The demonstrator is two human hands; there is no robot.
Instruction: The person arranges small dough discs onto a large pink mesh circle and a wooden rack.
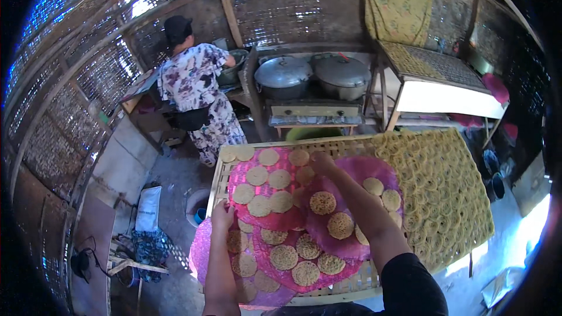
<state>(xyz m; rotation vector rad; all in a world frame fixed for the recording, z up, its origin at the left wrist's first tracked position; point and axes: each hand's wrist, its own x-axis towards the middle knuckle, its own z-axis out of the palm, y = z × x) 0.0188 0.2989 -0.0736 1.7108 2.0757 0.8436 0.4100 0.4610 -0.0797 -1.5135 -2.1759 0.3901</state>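
A pink patterned sheet [241,192] carries several pale, flat, round noodle-like discs [280,179]. My left hand [223,215] is closed on its near left edge. At its far right edge is my right hand [321,162], fingers bent down and closed on the sheet beside a disc; the fingertips are partly hidden. Under my right forearm lies a purple sheet [366,168] with more discs [340,226]. Another pink sheet [272,269] with discs overlaps it nearer to me. All these rest on a slatted bamboo rack [348,151].
Coiled noodle-like rounds [445,187] cover a mat on the right. Two large lidded pots [284,75] stand on a stove beyond the rack. A person [196,82] works at the far left by a basin. A bucket [198,206] stands on the floor left of the rack.
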